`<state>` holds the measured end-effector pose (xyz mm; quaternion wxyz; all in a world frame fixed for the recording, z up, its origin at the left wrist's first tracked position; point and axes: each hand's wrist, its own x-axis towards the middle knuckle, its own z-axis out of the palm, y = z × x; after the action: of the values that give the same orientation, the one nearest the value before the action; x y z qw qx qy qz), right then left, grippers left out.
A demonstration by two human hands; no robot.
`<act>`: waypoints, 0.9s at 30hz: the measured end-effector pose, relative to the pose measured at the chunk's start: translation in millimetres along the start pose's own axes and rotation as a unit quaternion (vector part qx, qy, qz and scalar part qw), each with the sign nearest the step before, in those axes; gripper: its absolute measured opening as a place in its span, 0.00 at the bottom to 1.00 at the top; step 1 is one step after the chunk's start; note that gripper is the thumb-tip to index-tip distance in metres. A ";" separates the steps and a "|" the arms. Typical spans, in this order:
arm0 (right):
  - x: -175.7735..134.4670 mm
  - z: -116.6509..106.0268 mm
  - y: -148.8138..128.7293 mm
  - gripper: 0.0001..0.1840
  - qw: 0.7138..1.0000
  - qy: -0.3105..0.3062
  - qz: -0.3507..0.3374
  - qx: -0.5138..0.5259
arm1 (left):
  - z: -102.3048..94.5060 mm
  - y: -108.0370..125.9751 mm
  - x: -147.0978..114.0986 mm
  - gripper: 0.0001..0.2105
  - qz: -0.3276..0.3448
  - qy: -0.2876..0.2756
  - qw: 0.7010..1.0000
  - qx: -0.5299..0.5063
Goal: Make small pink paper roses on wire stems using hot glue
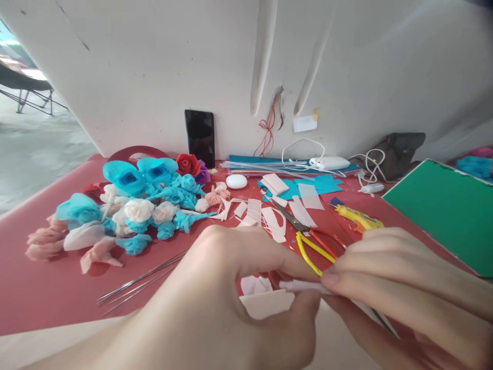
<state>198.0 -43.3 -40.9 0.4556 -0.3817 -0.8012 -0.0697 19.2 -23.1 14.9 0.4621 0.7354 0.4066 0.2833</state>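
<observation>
My left hand (227,288) reaches in from the lower left, its thumb and forefinger closed on a narrow, pale crepe paper strip (306,286). My right hand (419,293) comes from the right, its fingertips meeting the left ones and pinching the same strip. Beneath the right fingers a thin dark rod, perhaps a wire (381,321), shows beside pale material. Just beyond the hands lie scissors (295,221) with red and yellow handles. Pale paper scraps (256,285) are visible through the gap of my left hand. The exact pinch point is partly hidden by fingers.
Blue, white and pink paper flowers (140,210) are heaped at left, near several metal wires (140,280). A phone (200,137) leans on the wall. Cut papers (269,216), a yellow glue gun (358,217) and a green board (447,216) occupy the red table (57,288).
</observation>
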 end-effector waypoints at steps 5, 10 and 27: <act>-3.9 2.4 1.1 0.03 1.000 0.019 0.020 -0.011 | 0.5 -1.7 -0.8 0.21 0.059 0.011 0.998 -0.028; -7.1 0.5 2.3 0.05 1.000 0.005 0.015 0.000 | 1.6 -7.5 0.0 0.22 0.078 0.018 0.996 -0.034; -6.8 -0.4 -1.8 0.07 1.000 0.019 0.022 -0.005 | 3.7 -8.9 1.0 0.20 0.062 0.041 0.997 -0.021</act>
<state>199.0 -48.5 -45.6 0.4700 -0.4000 -0.7836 -0.0708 19.7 -21.7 5.4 0.4419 0.7373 0.3725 0.3497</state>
